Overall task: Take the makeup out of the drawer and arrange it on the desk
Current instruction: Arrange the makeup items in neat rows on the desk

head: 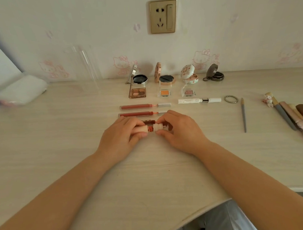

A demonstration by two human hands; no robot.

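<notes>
Both hands meet at the middle of the desk (149,175) on a small lip gloss (150,129) with a peach body and a white cap. My left hand (121,137) grips its body, my right hand (179,131) pinches the cap end. Just behind it lies a dark red gloss tube (149,122), partly hidden by my fingers. Two more red gloss tubes (138,106) (137,114) lie in rows further back. Open compacts (140,79) (165,79) (189,75) (214,74) line the wall, with eyeshadow pans (138,92) (164,93) (188,92) in front. No drawer is in view.
A white tube (198,100), a metal ring (231,99) and a grey pencil (243,115) lie to the right. Several brushes and pens (291,115) sit at the right edge. A clear acrylic stand (89,65) and a white cloth (22,90) are at the back left.
</notes>
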